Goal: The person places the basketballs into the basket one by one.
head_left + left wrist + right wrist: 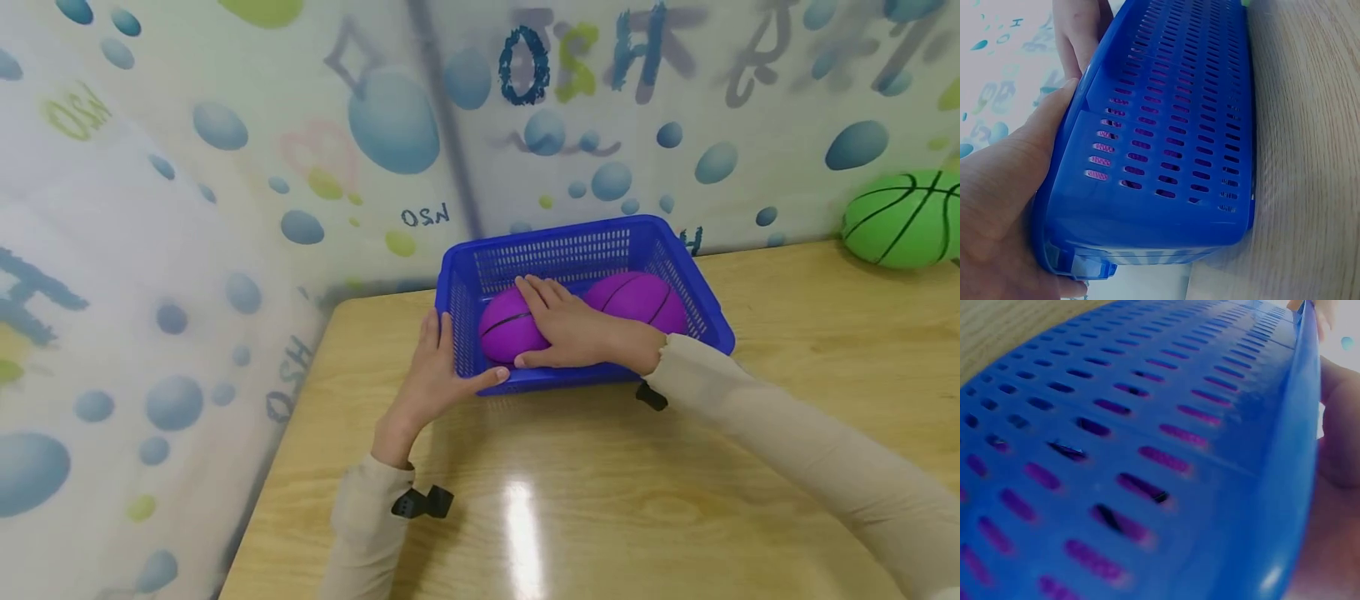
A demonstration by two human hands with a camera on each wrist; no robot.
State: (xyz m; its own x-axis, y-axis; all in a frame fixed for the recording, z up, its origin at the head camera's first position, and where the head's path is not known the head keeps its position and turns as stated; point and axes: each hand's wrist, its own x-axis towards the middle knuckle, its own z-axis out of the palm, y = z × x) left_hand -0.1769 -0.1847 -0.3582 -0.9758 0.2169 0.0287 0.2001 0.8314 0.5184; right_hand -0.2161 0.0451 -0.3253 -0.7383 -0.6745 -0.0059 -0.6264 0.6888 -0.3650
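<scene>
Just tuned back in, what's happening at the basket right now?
A person is working at a blue basket on a wooden table. The right hand reaches inside and lies over the left purple ball, fingers spread on top of it. A second purple ball sits beside it in the basket. The left hand holds the basket's near left corner, thumb along the front wall. A green ball rests at the table's far right, against the wall.

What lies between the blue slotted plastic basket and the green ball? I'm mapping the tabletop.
Bare wooden table only, between the blue slotted plastic basket and green ball, in the head view.
</scene>
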